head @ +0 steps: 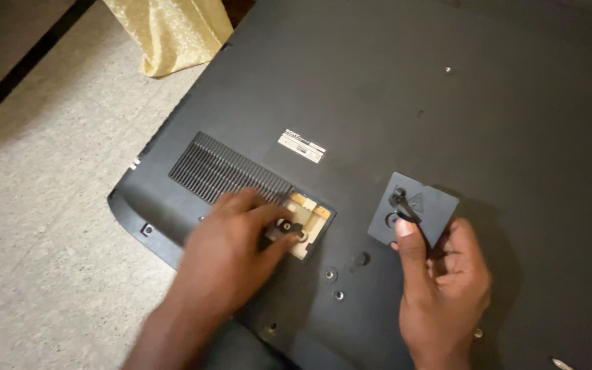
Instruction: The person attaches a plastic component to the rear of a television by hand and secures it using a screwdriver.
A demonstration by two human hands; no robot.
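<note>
a pale speckled floor (56,205) fills the left side of the frame, grey-beige with fine flecks. across the upper left corner runs a dark diagonal strip (25,65), with a duller, browner patch of floor beyond it. at the top, left of centre, a yellow patterned cloth (169,31) hangs down and folds onto the floor. light falls softly from above, leaving the lower left floor brighter and a faint shadow along the dark strip.
</note>
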